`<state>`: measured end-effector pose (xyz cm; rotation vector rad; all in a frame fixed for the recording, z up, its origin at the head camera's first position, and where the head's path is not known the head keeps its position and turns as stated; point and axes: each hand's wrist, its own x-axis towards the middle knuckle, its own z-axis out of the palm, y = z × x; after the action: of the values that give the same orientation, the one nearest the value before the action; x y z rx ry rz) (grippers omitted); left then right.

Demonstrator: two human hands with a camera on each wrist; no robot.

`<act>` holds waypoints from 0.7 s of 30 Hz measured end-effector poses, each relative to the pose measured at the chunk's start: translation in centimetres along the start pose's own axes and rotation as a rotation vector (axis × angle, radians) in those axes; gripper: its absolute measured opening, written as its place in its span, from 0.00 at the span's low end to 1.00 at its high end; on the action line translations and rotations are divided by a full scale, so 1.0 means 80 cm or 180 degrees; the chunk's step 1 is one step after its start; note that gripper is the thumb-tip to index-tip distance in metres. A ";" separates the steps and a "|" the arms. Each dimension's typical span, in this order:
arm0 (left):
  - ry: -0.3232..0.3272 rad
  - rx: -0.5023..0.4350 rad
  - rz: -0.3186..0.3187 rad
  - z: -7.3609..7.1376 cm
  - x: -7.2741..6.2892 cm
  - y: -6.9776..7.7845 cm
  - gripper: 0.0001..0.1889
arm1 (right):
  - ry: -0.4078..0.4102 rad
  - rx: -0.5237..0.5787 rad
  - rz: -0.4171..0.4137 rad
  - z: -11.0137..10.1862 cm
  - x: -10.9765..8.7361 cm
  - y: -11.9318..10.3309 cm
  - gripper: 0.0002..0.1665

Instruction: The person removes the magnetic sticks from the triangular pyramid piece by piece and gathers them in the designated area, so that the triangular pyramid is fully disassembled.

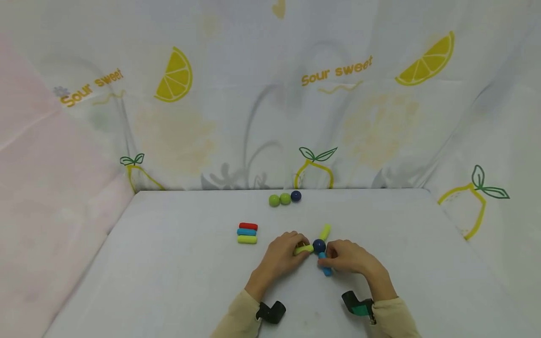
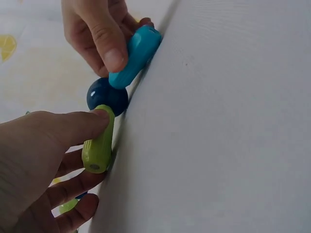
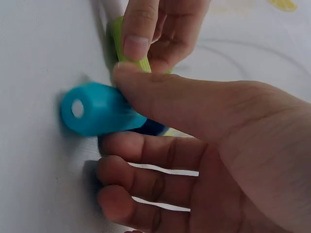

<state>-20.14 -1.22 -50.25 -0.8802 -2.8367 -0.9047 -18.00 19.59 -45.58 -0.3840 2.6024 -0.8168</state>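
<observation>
Near the table's middle, a dark blue ball (image 1: pixel 319 245) has three short rods around it. My left hand (image 1: pixel 285 253) pinches a yellow-green rod (image 2: pixel 98 145) between thumb and fingers, its end against the ball. Opposite it, my right hand (image 1: pixel 348 257) pinches a light blue rod (image 1: pixel 327 272), whose inner end meets the ball in the left wrist view. A white disc shows on that rod's outer end (image 3: pixel 77 108) in the right wrist view. On the ball's far side, another yellow-green rod (image 1: pixel 325 231) points away from me.
To the left lie a red rod (image 1: pixel 248 226), a blue rod (image 1: pixel 247 232) and a yellow-green rod (image 1: pixel 247 239), stacked side by side. Two green balls (image 1: pixel 274 200) and a dark blue ball (image 1: pixel 296 195) sit near the white table's (image 1: pixel 177 263) back edge, before a lemon-print cloth (image 1: pixel 236 94).
</observation>
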 end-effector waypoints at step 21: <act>-0.0401 -0.0205 -0.0013 -0.016 -0.003 -0.009 0.11 | 0.0551 -0.0097 -0.0525 0.004 0.016 0.011 0.18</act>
<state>-20.49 -2.52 -49.65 -0.9723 -2.9306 -0.9801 -19.10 19.68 -46.75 -0.5663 2.7743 -0.9017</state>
